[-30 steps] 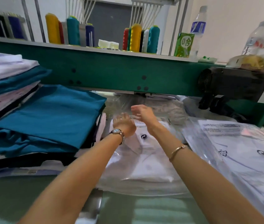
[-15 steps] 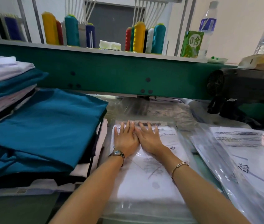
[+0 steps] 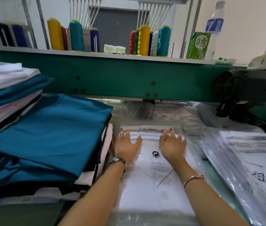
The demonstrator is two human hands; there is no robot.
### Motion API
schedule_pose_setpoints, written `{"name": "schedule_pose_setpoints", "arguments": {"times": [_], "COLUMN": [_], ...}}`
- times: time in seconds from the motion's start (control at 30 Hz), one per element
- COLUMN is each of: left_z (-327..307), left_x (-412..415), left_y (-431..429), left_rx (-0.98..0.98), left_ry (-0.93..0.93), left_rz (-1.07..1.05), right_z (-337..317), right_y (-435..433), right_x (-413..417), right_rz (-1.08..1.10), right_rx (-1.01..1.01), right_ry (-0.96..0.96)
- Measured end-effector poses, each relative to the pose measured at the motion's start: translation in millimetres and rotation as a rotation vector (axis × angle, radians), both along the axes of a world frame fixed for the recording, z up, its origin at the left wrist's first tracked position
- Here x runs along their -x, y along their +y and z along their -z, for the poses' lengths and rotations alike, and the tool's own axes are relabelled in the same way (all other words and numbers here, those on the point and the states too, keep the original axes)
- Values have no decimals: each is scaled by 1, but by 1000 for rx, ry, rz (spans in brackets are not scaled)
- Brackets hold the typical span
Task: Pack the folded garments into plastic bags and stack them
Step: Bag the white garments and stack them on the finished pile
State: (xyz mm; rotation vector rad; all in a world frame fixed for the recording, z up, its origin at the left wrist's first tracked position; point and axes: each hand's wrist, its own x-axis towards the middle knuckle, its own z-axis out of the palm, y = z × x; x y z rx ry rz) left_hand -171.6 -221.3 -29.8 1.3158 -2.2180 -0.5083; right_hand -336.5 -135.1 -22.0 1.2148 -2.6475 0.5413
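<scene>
Garment stacks [image 3: 47, 136]: two at the left, unbagged; the nearer is topped with teal, the farther is taller and topped with white.
Loose bags [image 3: 251, 160]: one heap at the right; their number cannot be told.
Bagged garment [image 3: 153, 185]: one, white, flat on the table [image 3: 23, 216] between stacks and heap.
Hands: two; left hand [image 3: 125, 147] and right hand [image 3: 172, 147] lie palms down, fingers flat, pressing the bag's far end.
Change: half a second ago the hands touched at the bag's middle; now they are apart, near its side edges.

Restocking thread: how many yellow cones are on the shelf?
2: one yellow cone left of centre on the shelf, another right of centre. More may hide behind other cones.
</scene>
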Motion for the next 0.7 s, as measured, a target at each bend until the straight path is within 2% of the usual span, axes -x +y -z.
{"name": "schedule_pose_setpoints", "arguments": {"times": [0.13, 0.27, 0.33, 0.4, 0.47, 0.53, 0.6, 0.7], "left_z": [-1, -3, -8, -15, -25, -34, -42, -48], "left_x": [1, 2, 2, 5, 8, 10, 3, -24], "left_y": [4, 10, 16, 26, 43, 62, 82, 106], "left_rx": [-65, 24, 162, 264, 284, 203, 130, 34], "left_ry": [63, 127, -3, -172, -287, -394, -493, -523], "left_rz": [-71, -114, -110, -72, -7, 85, 162, 215], "right_z": [2, -5, -12, -13, -15, -16, -17, -15], "right_y": [8, 6, 5, 7, 7, 3, 3, 19], "right_x": [-1, -4, -7, -14, -25, -36, -50, -73], "right_rz": [162, 226, 167, 52, -91, -221, -354, -483], "right_rx": [120, 299, 442, 526, 499, 377, 267, 113], "right_ry": [-134, -251, -186, -37, 69, 81, -32, -287]}}
